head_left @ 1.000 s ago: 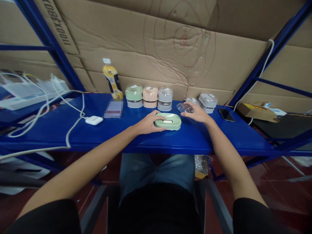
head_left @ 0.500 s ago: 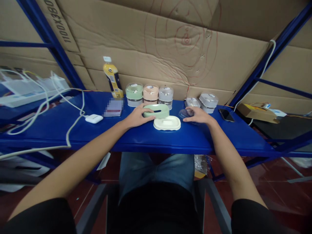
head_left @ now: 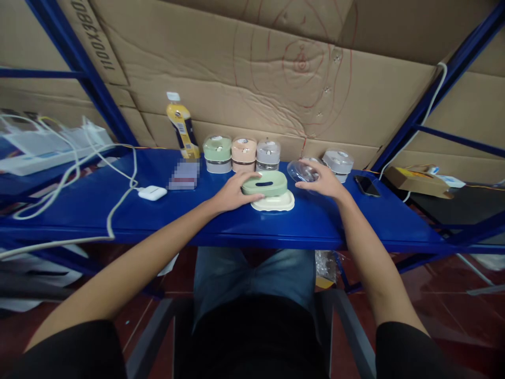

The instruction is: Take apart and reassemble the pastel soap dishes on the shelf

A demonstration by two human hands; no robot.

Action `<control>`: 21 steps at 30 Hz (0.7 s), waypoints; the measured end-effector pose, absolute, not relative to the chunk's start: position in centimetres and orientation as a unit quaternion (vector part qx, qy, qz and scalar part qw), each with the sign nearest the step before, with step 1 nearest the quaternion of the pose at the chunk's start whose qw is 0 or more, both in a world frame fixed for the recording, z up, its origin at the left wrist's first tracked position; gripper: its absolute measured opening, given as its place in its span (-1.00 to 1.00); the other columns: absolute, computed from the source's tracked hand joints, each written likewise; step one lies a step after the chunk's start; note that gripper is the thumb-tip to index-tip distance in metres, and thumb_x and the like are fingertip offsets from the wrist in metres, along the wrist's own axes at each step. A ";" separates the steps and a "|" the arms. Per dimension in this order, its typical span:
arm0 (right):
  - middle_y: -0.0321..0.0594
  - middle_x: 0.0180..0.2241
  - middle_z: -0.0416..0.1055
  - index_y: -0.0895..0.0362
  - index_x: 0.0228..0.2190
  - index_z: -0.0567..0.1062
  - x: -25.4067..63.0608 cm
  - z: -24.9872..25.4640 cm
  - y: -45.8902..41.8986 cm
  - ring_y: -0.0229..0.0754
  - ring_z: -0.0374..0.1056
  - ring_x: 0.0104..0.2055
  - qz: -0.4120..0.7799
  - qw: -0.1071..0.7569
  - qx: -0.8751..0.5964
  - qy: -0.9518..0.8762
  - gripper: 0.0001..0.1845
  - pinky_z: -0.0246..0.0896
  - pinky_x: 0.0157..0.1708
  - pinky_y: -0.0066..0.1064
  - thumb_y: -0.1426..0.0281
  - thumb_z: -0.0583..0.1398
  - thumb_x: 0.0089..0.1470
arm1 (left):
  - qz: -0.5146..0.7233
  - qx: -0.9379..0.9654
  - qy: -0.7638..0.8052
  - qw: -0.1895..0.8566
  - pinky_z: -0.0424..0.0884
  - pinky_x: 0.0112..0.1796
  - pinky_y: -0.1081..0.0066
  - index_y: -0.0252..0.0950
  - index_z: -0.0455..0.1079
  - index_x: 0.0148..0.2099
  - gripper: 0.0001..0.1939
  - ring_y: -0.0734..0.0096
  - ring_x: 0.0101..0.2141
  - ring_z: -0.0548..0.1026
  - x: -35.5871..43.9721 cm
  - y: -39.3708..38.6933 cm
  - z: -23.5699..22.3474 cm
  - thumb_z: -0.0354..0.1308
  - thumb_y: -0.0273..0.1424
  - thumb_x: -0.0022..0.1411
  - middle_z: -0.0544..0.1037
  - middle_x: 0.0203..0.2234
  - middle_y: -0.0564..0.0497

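Observation:
My left hand (head_left: 236,192) grips the left end of a green oval box part (head_left: 278,184) with a slot in its middle. That part is over a cream scalloped tray (head_left: 278,203); whether the two touch, I cannot tell. My right hand (head_left: 321,181) is closed round the right side of a clear plastic lid (head_left: 299,171), which is tilted up above the blue table (head_left: 236,223). Behind the lid, a grey round-cornered box (head_left: 313,161) is mostly hidden.
Along the back stand a green box (head_left: 218,153), a peach box (head_left: 243,152), a grey box (head_left: 268,152) and another grey box (head_left: 338,163). A yellow bottle (head_left: 182,125), a white case (head_left: 152,192) and cables are at left. A phone (head_left: 367,186) lies right.
My left hand has moved the green part rightward and over the cream tray. My right hand has raised and tilted the clear lid.

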State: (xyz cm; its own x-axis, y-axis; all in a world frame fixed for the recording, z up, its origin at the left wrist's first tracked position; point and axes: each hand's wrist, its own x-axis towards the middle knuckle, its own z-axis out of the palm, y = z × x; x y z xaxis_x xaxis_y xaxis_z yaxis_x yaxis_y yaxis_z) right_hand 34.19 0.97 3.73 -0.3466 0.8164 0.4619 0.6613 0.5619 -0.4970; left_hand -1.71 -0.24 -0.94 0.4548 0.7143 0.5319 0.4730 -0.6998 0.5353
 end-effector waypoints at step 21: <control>-0.14 0.33 0.58 -0.08 0.30 0.62 26.3 3.5 1.5 0.26 0.46 0.41 0.144 0.222 -0.304 -0.915 -0.10 0.28 0.46 0.17 0.01 0.57 -0.05 | 0.379 0.833 0.324 0.241 0.46 0.31 -0.22 -0.24 0.03 0.59 0.37 -0.46 0.39 0.45 1.7 -0.2 -2.2 0.65 0.03 -0.08 0.39 0.45 -0.43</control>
State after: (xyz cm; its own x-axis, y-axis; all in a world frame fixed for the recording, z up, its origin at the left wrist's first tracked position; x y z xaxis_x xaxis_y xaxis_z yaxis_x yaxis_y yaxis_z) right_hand 26.26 1.54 3.51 -0.7166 0.6206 0.3184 0.4926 0.7734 -0.3989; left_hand 1.65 -0.21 -2.22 0.5036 0.7222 0.4741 0.3569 -0.6737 0.6472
